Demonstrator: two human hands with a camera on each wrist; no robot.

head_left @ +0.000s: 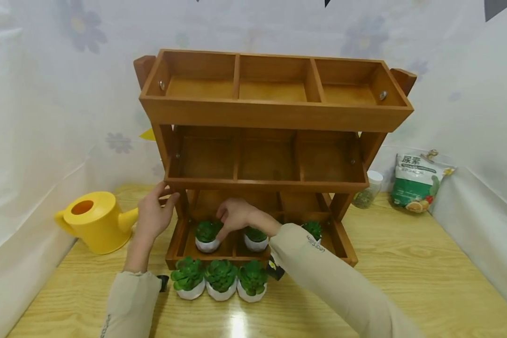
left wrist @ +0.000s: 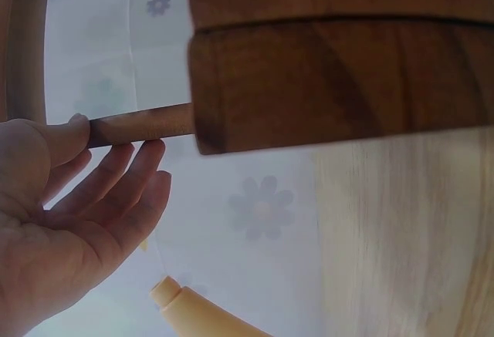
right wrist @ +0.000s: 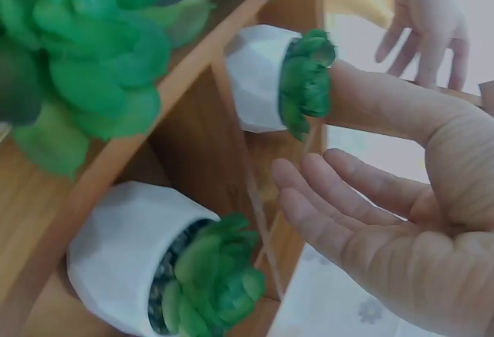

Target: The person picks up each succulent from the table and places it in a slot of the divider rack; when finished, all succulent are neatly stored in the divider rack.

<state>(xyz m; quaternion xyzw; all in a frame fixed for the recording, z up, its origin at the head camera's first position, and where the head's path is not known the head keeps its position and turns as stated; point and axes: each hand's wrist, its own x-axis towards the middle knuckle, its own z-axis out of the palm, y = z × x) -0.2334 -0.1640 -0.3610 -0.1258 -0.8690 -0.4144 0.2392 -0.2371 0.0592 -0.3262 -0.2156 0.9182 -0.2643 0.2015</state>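
Note:
A brown wooden three-tier shelf point(head_left: 274, 117) stands on the table. My left hand point(head_left: 155, 211) is at its left side; in the left wrist view the thumb and fingertips pinch a narrow wooden post point(left wrist: 143, 125). Over the bottom tier reaches my right hand point(head_left: 236, 217), fingers spread apart beside a potted succulent point(head_left: 208, 237) in the left compartment. The right wrist view has its thumb right at that plant's green leaves point(right wrist: 307, 82), the other fingers clear of the white pot. A second succulent point(head_left: 255, 238) sits in the middle compartment, a third point(head_left: 312, 231) in the right one, partly behind my sleeve.
Three more potted succulents point(head_left: 221, 279) line up on the table before the shelf. To the left stands a yellow watering can point(head_left: 99, 225). A lidded jar point(head_left: 368, 190) and a clipped green-and-white bag point(head_left: 418, 183) are at the back right, near the white curtain.

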